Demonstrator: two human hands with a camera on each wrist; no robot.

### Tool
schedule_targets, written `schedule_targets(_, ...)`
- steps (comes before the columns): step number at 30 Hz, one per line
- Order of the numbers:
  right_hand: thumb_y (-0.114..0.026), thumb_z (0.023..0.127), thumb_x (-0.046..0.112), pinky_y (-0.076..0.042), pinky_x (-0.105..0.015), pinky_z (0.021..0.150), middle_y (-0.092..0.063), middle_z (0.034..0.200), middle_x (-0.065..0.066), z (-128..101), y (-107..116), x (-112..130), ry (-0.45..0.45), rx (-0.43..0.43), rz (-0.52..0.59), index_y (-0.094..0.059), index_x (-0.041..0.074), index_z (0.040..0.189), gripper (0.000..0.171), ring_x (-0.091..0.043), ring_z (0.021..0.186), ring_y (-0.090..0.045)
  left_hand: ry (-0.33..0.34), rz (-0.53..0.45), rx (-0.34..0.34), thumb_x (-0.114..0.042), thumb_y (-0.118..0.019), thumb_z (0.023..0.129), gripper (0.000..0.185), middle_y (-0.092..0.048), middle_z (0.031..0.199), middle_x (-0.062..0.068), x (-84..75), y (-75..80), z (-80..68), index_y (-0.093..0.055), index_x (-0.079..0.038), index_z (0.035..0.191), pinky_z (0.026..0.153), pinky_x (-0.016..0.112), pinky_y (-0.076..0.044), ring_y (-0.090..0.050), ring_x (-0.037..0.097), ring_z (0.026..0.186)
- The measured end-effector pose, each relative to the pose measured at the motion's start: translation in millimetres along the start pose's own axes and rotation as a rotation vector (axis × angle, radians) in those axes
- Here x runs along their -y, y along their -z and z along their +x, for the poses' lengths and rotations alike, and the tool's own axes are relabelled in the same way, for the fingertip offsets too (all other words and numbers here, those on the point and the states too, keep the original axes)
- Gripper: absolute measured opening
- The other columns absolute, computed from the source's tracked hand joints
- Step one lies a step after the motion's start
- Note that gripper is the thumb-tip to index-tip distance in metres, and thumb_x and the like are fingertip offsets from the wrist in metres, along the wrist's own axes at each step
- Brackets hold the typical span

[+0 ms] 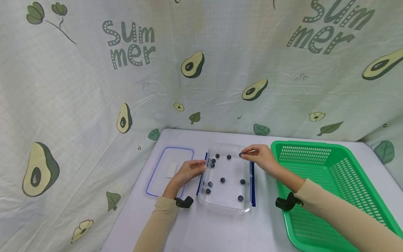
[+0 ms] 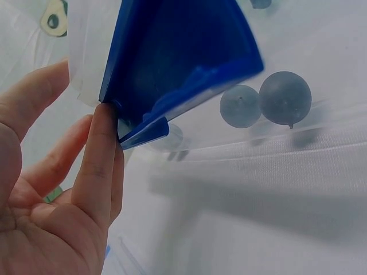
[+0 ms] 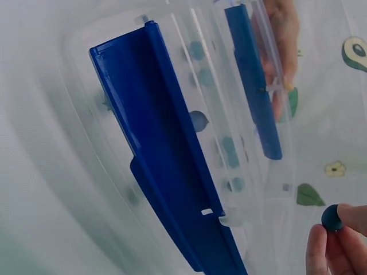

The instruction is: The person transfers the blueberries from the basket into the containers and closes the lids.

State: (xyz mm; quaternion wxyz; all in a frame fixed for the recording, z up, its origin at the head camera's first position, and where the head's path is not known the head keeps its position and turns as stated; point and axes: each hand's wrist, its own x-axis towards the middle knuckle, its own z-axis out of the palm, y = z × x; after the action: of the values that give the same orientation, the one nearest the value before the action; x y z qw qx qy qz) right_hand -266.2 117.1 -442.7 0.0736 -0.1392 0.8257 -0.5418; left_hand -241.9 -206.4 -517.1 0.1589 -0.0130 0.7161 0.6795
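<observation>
A clear plastic box (image 1: 231,206) with blue side clips (image 2: 183,51) stands in front of me, several small dark-blue balls (image 1: 223,180) scattered over its bottom. Seen close in the left wrist view, one ball (image 2: 285,97) has a tiny nub. At the box's left side, my left hand (image 1: 190,172) touches the rim and clip with nearly straight fingers. My right hand (image 1: 260,158) pinches a single dark-blue ball (image 3: 331,217) between thumb and fingertips, over the box's far right corner.
A clear lid with a blue edge (image 1: 154,171) lies left of the box, with a white rectangle (image 1: 171,170) within its outline. To the right is a large green basket (image 1: 284,217), under my right forearm. A printed curtain (image 1: 220,87) hangs behind the white table (image 1: 201,234).
</observation>
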Motion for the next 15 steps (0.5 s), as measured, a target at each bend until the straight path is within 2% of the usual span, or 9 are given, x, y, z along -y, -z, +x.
schedule_targets(4, -0.076, 0.090, 0.014, -0.054, -0.047, 0.093, -0.070, 0.112, -0.017, 1, -6, -2, -0.023, 0.010, -0.001, -0.072, -0.003, 0.107, 0.025, -0.025, 0.097, -0.070, 0.009, -0.016, 0.003, -0.008, -0.071, 0.093, 0.042, -0.067, 0.105, 0.008, 0.0, -0.2, 0.6, -0.060, 0.006, 0.131, 0.092, 0.028, -0.055, -0.066, 0.014, 0.098)
schedule_targets(10, -0.077, 0.088, 0.011, -0.057, -0.041, 0.086, -0.069, 0.110, -0.018, 3, -11, -4, -0.045, -0.006, -0.019, -0.072, -0.004, 0.104, 0.023, -0.025, 0.093, -0.071, 0.011, -0.022, 0.000, -0.007, -0.071, 0.093, 0.041, -0.067, 0.105, 0.008, -0.8, -1.0, 0.4, -0.061, 0.006, 0.130, 0.091, 0.028, -0.055, -0.066, 0.014, 0.098)
schedule_targets(15, -0.077, 0.088, 0.011, -0.058, -0.041, 0.086, -0.070, 0.107, -0.016, 4, -13, -3, -0.059, -0.019, -0.066, -0.073, -0.003, 0.103, 0.021, -0.026, 0.093, -0.070, 0.007, -0.016, 0.000, -0.008, -0.071, 0.093, 0.042, -0.067, 0.106, 0.009, -1.0, -0.4, 0.5, -0.060, 0.006, 0.131, 0.091, 0.028, -0.055, -0.066, 0.015, 0.099)
